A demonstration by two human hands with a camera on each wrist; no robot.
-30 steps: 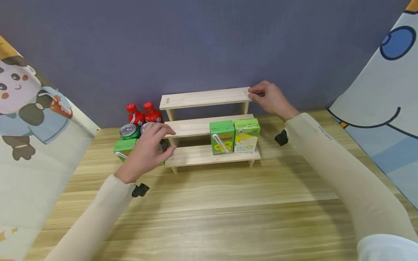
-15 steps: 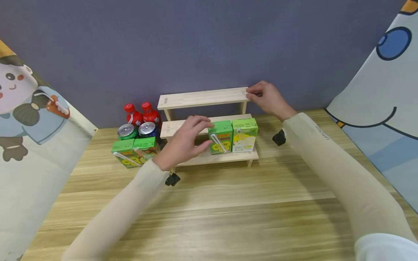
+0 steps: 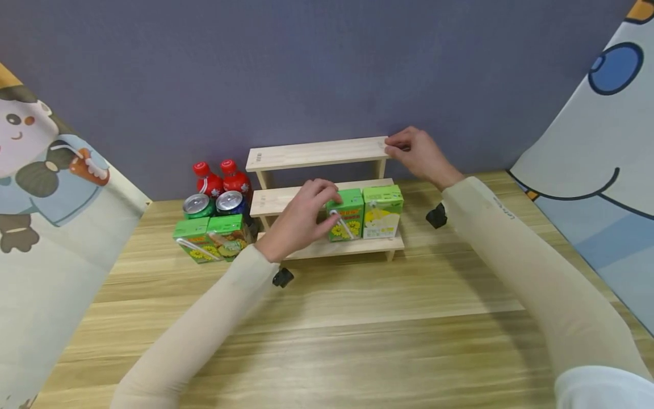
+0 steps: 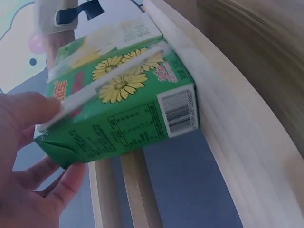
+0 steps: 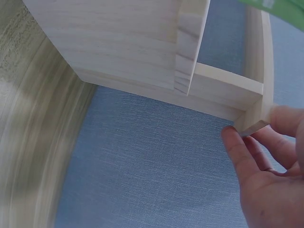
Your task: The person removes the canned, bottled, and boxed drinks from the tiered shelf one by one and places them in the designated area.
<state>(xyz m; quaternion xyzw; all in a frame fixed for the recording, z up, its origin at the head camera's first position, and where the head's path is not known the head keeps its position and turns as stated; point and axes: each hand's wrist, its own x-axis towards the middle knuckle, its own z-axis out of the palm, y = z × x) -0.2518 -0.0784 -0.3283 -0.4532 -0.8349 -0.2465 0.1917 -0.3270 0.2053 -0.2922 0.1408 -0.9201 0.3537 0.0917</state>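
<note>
My left hand (image 3: pixel 306 216) pinches the upper left corner of a green juice box (image 4: pixel 123 95) printed with yellow flowers. In the left wrist view the thumb lies on its front by the straw, and fingers are behind and below it. The box stands on the lowest step of a three-tier wooden shelf (image 3: pixel 317 152). A lighter green carton (image 3: pixel 383 211) with a pear-like picture is right beside it. My right hand (image 3: pixel 421 156) grips the right end of the top board; in the right wrist view the thumb and fingers (image 5: pixel 235 147) lie around the board's corner.
Left of the shelf, two more juice boxes (image 3: pixel 191 238) stand in front of a green can (image 3: pixel 198 206) and a blue can (image 3: pixel 231 203). Behind these are two red bottles (image 3: pixel 237 179). A grey-blue wall (image 3: pixel 327 68) rises behind the shelf, with printed panels on both sides.
My left hand has moved right, from the shelf's left end to the flower-printed juice box, and its fingers now pinch it. My right hand stays at the top board's end.
</note>
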